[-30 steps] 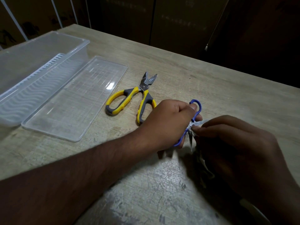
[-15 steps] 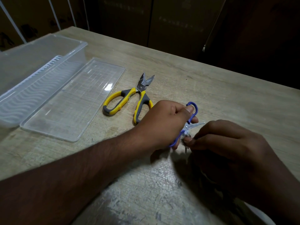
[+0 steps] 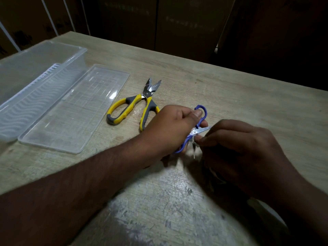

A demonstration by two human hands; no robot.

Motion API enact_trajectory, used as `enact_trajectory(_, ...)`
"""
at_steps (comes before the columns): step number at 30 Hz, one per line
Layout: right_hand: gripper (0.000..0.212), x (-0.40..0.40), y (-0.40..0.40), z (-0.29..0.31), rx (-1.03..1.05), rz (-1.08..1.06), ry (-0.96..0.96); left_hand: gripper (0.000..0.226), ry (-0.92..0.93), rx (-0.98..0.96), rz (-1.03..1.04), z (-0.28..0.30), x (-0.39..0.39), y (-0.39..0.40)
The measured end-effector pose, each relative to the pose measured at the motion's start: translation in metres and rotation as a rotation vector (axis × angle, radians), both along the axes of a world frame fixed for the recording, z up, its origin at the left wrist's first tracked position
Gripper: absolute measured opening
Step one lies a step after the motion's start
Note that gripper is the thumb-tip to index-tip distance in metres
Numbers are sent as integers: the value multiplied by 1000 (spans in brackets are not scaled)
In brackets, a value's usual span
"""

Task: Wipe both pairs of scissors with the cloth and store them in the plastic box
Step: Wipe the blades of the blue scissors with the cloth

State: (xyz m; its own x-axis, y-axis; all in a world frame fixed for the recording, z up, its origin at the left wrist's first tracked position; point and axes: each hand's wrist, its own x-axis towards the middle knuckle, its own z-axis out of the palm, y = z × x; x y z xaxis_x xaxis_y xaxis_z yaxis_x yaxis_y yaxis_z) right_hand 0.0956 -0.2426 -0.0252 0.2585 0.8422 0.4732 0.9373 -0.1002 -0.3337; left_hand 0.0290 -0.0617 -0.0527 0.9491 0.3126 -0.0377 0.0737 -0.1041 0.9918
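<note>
Hands work mid-table: left hand [image 3: 170, 128] grips blue scissors [image 3: 198, 128] by the handles, right hand [image 3: 245, 148] pinches a blade, cloth mostly hidden. Wiping seems underway. Yellow scissors [image 3: 134, 107] await; plastic box [image 3: 35, 82] sits open, left edge.

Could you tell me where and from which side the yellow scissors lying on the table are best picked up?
I would take the yellow scissors by the grey-and-yellow handle loops, coming from above on the near side. They lie flat on the table with the loops pointing towards the person and the short blades, slightly open, pointing away, so fingers curled round the loops keep clear of the edges.
</note>
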Motion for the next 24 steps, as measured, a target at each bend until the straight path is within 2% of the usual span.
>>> enact_trajectory(4, 22, -1, -2, 1, -33, 59, 33, 34, -25, -50, 37, 1, 1, 2)
enact_trajectory(7, 10, -1, 0, -1, 22, -8, 11, 35, -18, -42, 3, -2, 1, 1)
enact_trajectory(9, 10, 4, 3, -1, 10, -41, 27, 34, -17, -18, 1, -3, 1, 1)
enact_trajectory(11, 6, 0, 0, 4, -47, 19, 67, 34, -14, 5, 6, -4, 1, 3)
enact_trajectory(14, 7, -11, -9, 17, -121, 133, 25, 35, -16, 45, 11, -1, -1, 2)
enact_trajectory(15, 7, -9, -10, 20, -185, 135, 82, 36, -34, 52, 9, -1, 0, 1)
enact_trajectory(16, 16, -1, -21, 25, -362, 102, 160, 37, -49, 56, 6, -2, 0, 0)
enact_trajectory(18, 56, 29, -46, 11, -348, -40, 242, 38, -67, 57, 3, -3, -1, -1)
enact_trajectory(19, 58, 42, -50, 6, -340, -103, 327, 38, -71, 59, -1, -4, -1, -1)
enact_trajectory(20, 51, 40, -49, 8, -273, -78, 316, 36, -72, 53, -9, -4, -1, -1)
enact_trajectory(21, 32, 26, -36, 19, -248, -14, 237, 35, -72, 48, -7, -5, 0, -1)
enact_trajectory(22, 17, 11, -9, 17, -179, -87, 180, 35, -73, 34, -6, -5, 1, -1)
enact_trajectory(23, 12, -3, -9, 14, -48, -108, 138, 35, -71, 22, -1, -6, 2, -2)
enact_trajectory(24, 13, -12, -9, 11, -26, -74, 144, 35, -66, 11, 1, -6, 2, -2)
